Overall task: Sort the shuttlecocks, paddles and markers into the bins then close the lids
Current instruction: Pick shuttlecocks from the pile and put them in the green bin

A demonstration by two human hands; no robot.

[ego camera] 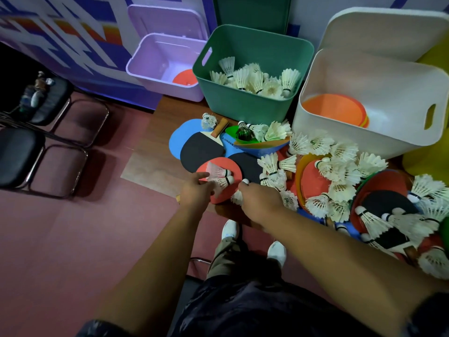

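One bin (145, 57) is lilac, one bin (238, 103) dark green, one bin (340, 135) white. The shuttlecocks (289, 79) are white, dark-banded. Red paddle (233, 170), black paddle (201, 149). Orange markers (332, 108); blue marker (177, 139). Blue, white and orange striped wall (73, 32).

The right hand (261, 198) hides most of its shuttlecock (245, 181); the left hand (196, 188) grips blurred shuttlecocks (218, 175); the pile (340, 171) runs off the right edge
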